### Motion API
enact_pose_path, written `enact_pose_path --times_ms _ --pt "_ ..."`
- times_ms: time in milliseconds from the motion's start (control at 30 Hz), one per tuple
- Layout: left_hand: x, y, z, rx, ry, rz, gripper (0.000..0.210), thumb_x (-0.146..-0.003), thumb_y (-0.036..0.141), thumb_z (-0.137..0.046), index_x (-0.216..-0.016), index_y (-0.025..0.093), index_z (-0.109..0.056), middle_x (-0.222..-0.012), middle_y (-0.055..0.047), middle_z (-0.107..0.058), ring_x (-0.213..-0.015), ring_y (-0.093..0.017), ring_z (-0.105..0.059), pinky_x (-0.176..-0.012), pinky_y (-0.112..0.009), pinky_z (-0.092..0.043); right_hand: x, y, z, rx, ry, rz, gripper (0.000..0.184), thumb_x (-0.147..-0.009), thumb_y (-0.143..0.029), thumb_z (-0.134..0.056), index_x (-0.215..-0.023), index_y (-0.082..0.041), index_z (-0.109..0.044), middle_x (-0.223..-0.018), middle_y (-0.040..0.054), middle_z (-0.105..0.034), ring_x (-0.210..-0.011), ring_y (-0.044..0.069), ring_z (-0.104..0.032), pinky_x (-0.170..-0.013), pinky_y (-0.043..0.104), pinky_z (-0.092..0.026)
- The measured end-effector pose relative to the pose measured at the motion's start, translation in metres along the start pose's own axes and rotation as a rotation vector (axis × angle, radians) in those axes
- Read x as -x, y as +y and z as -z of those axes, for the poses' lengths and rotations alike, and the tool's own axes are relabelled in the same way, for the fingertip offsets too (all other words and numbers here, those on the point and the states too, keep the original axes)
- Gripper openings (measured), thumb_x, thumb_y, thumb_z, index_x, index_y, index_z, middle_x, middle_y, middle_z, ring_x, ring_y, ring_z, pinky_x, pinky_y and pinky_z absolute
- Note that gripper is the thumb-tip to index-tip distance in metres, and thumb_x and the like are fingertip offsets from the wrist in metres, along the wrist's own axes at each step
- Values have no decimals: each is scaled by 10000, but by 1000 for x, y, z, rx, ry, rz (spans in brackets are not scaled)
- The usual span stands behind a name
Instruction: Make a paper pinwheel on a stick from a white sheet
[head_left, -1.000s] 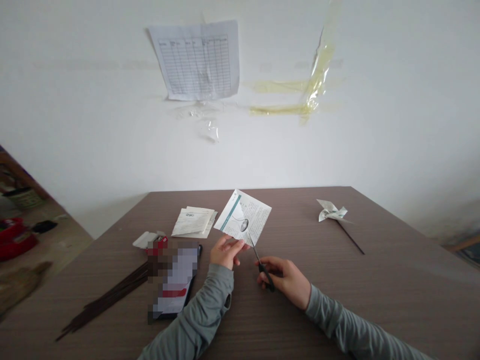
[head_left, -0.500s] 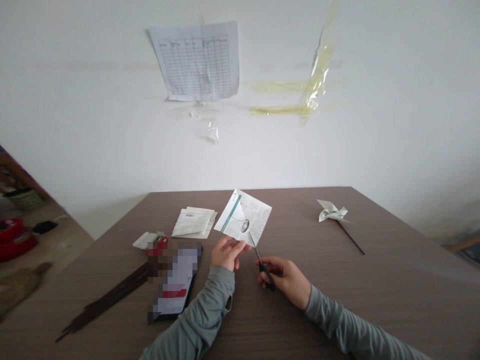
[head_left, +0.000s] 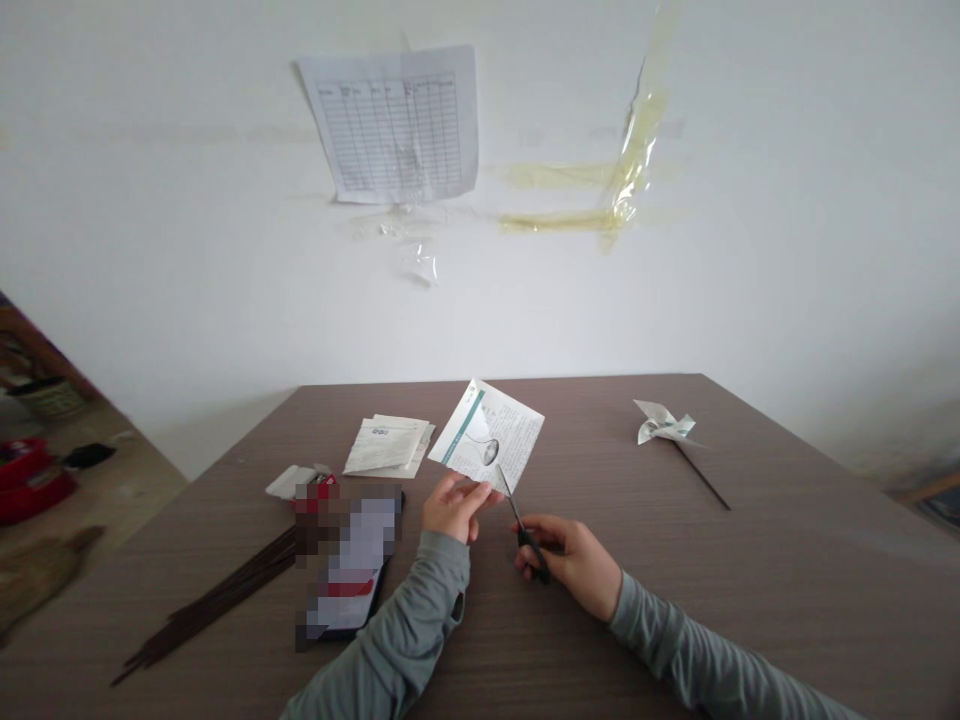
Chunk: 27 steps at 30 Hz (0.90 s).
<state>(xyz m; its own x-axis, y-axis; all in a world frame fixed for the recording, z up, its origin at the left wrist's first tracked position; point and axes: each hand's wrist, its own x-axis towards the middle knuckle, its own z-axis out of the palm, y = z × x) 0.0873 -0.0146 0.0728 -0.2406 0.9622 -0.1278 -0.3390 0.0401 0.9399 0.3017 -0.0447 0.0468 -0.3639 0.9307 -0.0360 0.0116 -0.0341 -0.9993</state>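
Note:
My left hand point(head_left: 454, 508) pinches the near edge of a printed paper square point(head_left: 501, 428), which is held up above the table with one corner pointing away. On the paper are a teal stripe, small text and a dark oval picture. My right hand point(head_left: 574, 560) has its fingers in the handles of black-handled scissors point(head_left: 531, 548). The scissor blades reach up to the paper's lower edge, just right of my left fingertips, and overlap it there. Whether the blades are fully closed I cannot make out.
On the brown table point(head_left: 600, 660) at left lie folded papers point(head_left: 386, 446), a small red-and-white box point(head_left: 300, 484), a bundle of thin dark sticks point(head_left: 210, 605) and a partly blurred phone point(head_left: 352, 570). A paper pinwheel point(head_left: 664, 424) on a stick lies at right. A white wall rises behind.

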Motion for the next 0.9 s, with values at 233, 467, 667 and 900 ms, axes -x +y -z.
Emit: enact_pose_path --times_ms 233,467,667,900 --pt "-3 4 4 -59 -42 26 349 -877 34 -1040 -947 213 -749 -881 -66 -969 -863 -289 -1014 -366 -131 -406 1 -3 -2 34 5 6 706 -826 -838 -1056 -1189 -239 -965 -948 135 -934 -833 352 -884 -912 517 -753" --pt "0 2 2 -36 -67 15 351 -872 72 -1048 -1020 219 -766 -895 -48 -971 -846 -267 -1006 -382 -128 -440 2 -8 3 66 15 33 672 -855 -809 -1057 -1196 -235 -981 -948 134 -940 -868 359 -893 -921 498 -757" --pt "0 5 1 -58 -78 41 393 -861 75 -1050 -934 241 -702 -901 -53 -964 -855 -287 -1010 -373 -134 -437 0 -3 6 65 4 53 719 -902 -776 -1034 -1306 -186 -964 -960 122 -952 -855 323 -886 -908 471 -755" --pt "8 6 -3 -53 -65 21 370 -880 71 -1029 -944 238 -705 -890 -40 -945 -842 -279 -1005 -389 -130 -447 -2 -2 5 46 13 38 675 -857 -766 -1051 -1242 -218 -966 -903 97 -925 -824 315 -877 -889 453 -747"
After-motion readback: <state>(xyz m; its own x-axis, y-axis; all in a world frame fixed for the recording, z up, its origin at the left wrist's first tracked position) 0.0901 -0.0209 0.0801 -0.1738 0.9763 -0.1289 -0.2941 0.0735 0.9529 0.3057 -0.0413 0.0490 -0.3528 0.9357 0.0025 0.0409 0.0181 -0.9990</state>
